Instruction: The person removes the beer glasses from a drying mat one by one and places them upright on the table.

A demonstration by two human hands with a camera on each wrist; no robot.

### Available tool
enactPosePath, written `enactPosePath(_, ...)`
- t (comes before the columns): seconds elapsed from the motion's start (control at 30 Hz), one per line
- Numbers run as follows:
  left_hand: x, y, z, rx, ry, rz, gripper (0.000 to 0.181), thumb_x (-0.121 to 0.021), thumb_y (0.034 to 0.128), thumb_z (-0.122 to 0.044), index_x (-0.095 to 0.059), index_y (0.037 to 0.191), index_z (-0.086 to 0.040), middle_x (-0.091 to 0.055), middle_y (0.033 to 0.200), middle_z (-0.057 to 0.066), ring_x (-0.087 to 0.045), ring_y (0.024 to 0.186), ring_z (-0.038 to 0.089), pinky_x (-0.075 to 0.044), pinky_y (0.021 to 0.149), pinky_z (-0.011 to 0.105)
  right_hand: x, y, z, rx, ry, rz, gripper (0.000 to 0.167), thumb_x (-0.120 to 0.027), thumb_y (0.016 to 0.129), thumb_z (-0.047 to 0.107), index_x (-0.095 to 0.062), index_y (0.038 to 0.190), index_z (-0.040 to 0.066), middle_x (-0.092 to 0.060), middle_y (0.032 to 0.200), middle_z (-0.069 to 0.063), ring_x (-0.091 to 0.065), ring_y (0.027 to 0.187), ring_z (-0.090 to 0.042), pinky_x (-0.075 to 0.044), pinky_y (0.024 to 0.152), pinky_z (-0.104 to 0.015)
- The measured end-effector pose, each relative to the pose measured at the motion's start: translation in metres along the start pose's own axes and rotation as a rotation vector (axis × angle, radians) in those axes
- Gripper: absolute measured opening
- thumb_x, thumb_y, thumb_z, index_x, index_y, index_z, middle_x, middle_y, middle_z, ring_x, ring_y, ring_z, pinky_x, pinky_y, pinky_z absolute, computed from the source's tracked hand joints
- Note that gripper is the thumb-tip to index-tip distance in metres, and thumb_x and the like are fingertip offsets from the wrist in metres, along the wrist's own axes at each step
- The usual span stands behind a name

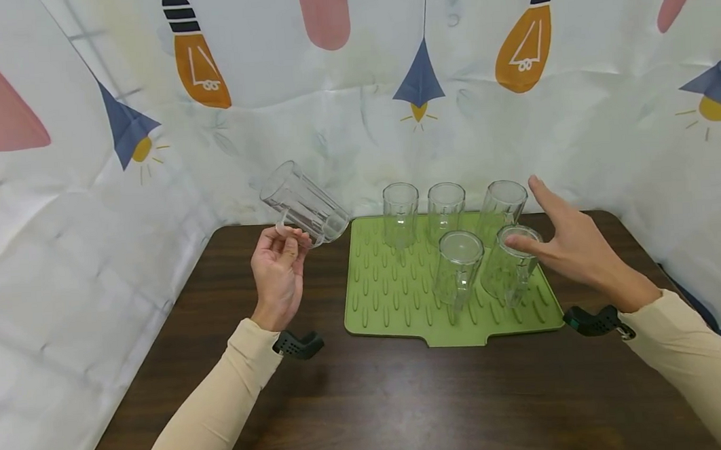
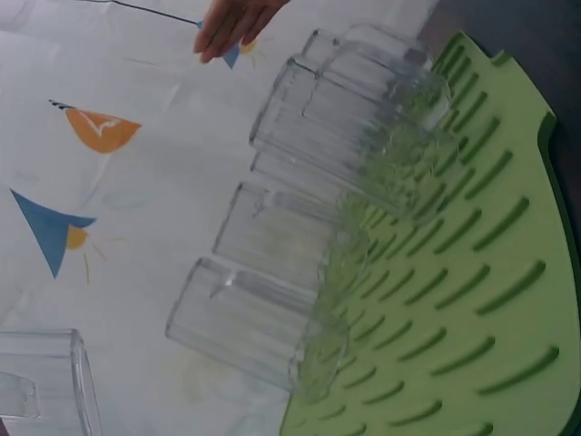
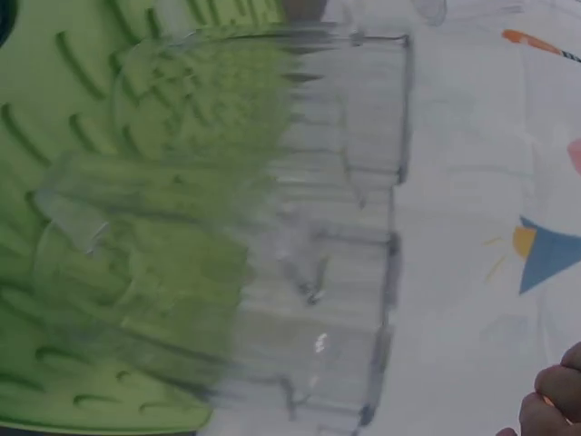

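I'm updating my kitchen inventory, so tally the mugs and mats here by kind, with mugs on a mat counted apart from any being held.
Green mat: 1
Glass mugs on it: 5
Held mug, in the left grip: 1
Total: 7

cream sleeves (image 1: 200,411) meet dark bands (image 1: 301,345) at both wrists.

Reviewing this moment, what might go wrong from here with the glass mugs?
The tilted mug might slip, since the left grip pinches it at the handle side, up in the air.

The open right grip could tip the front right mug; its thumb overlaps that mug's top in the head view, though contact is unclear.

If tipped, that mug might knock the rear right mug close behind.
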State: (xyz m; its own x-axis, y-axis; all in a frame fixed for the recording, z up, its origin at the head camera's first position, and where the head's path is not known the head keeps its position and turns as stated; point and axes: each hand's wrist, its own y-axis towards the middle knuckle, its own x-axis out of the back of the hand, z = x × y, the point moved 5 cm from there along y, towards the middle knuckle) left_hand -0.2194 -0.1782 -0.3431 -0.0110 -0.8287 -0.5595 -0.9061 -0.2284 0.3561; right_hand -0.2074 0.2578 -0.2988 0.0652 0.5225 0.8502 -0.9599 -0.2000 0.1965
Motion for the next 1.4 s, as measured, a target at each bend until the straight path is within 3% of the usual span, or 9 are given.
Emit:
enactPosePath(0.53,0.012,0.015,0.015,-0.023,0.173,0.053,0.024,-0.048,0.1027,0.011,-0.057,0.099,-0.011,-0.064,0.099,0.001,-0.068,0.092,0.012,-0.061,0.088,0.021,-0.021,-0.032,-0.046,-0.021,-0.051,0.076,0.121,-0.078,0.090,0.050,0.012,0.165,0.024,0.011,0.176,-0.007,-0.010,0.159,-0.051,-0.028,0.112,-0.079)
enactPosePath(0.7,0.019,0.020,0.024,-0.011,0.229,0.054,0.026,-0.048,0.1020,0.013,-0.057,0.098,-0.012,-0.065,0.098,0.000,-0.068,0.092,0.010,-0.061,0.088,0.022,-0.030,-0.042,-0.060,-0.020,-0.091,0.094,0.121,-0.076,0.091,0.052,0.014,0.165,0.020,0.013,0.175,-0.012,-0.014,0.155,-0.056,-0.032,0.104,-0.080)
enactPosePath(0.93,0.029,0.028,0.038,-0.020,0.353,0.036,0.025,-0.051,0.1003,0.014,-0.059,0.096,-0.010,-0.067,0.091,-0.003,-0.068,0.089,0.008,-0.061,0.086,0.021,-0.046,-0.050,-0.075,0.000,-0.138,0.113,0.126,-0.079,0.087,0.053,0.012,0.165,0.011,0.010,0.174,-0.019,-0.011,0.158,-0.052,-0.036,0.103,-0.079)
enactPosePath(1.17,0.034,0.035,0.054,-0.006,0.391,0.034,0.017,-0.052,0.0994,0.015,-0.060,0.099,0.000,-0.069,0.091,-0.004,-0.068,0.089,0.008,-0.060,0.086,0.020,-0.065,-0.057,-0.088,-0.009,-0.131,0.177,0.127,-0.078,0.087,0.057,0.009,0.165,0.007,0.010,0.174,-0.020,0.000,0.161,-0.046,-0.027,0.114,-0.078)
enactPosePath(1.4,0.039,0.042,0.067,0.014,0.437,0.043,0.007,-0.053,0.1001,0.013,-0.056,0.104,0.010,-0.068,0.094,-0.005,-0.069,0.092,0.006,-0.061,0.089,0.019,-0.080,-0.061,-0.095,-0.012,-0.116,0.248,0.124,-0.074,0.088,0.059,0.005,0.165,0.002,0.004,0.172,-0.029,0.000,0.161,-0.047,-0.013,0.127,-0.071)
